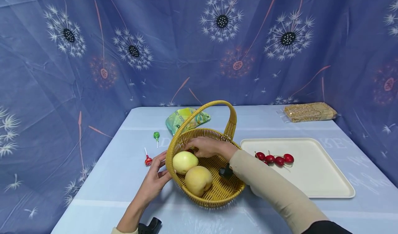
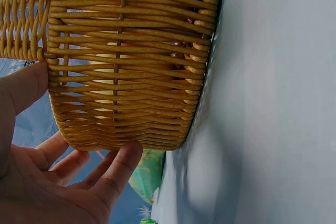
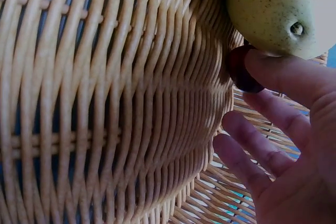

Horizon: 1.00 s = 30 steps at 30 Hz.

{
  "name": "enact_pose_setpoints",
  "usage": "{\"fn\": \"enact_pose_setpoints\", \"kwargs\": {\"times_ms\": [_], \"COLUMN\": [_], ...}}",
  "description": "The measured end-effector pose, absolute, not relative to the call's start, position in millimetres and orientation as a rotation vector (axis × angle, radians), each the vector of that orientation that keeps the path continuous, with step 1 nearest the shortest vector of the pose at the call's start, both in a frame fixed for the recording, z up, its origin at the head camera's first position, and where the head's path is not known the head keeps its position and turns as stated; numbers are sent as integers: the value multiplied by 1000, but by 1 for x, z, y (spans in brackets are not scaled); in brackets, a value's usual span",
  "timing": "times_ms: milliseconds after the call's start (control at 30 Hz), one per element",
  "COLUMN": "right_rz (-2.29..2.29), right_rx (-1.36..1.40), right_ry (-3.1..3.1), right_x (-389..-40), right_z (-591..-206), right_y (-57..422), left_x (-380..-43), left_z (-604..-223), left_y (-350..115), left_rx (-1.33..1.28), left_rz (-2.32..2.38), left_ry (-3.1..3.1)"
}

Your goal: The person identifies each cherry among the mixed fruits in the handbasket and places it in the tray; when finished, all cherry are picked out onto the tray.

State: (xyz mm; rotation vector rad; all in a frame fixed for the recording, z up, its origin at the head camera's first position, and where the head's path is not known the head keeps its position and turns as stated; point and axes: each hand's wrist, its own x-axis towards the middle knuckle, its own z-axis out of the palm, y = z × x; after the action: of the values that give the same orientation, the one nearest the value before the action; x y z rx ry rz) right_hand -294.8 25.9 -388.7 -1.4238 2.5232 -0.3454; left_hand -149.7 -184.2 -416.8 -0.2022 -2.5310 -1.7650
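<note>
A yellow-brown wicker basket [image 1: 222, 192] with an arched handle stands on the table. My left hand [image 1: 157, 173] holds its left side, thumb by the rim at the handle's base and fingertips against the woven wall [image 2: 131, 93]. Inside lie a pale yellow-green pear-like fruit [image 1: 185, 162] and a rounder yellow peach-like fruit [image 1: 199, 181]. Reaching over the right rim, my right hand [image 1: 205, 147] is down in the basket. Between its thumb and index finger it pinches a dark red cherry [image 3: 243, 69], close beside the speckled fruit and the basket's inner wall.
A cream tray [image 1: 311, 178] with several red cherries [image 1: 279, 161] lies right of the basket. Left of it are a green lollipop [image 1: 156, 135] and a red lollipop [image 1: 148, 160]. Behind are a green-yellow snack bag [image 1: 177, 120] and a clear-wrapped brown packet [image 1: 310, 112].
</note>
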Motion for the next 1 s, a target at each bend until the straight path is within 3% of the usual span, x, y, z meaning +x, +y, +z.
{"fn": "enact_pose_setpoints", "kwargs": {"times_ms": [467, 1000], "right_rz": [-311, -560], "right_rx": [-1339, -1230], "right_ry": [2567, 2672], "right_x": [-294, -286], "right_z": [-389, -359], "right_y": [30, 48], "left_x": [-150, -150], "left_z": [-417, -417], "left_y": [-183, -184], "left_rx": [-206, -191], "left_rz": [-1770, -1750], "left_ry": [-2516, -2534]}}
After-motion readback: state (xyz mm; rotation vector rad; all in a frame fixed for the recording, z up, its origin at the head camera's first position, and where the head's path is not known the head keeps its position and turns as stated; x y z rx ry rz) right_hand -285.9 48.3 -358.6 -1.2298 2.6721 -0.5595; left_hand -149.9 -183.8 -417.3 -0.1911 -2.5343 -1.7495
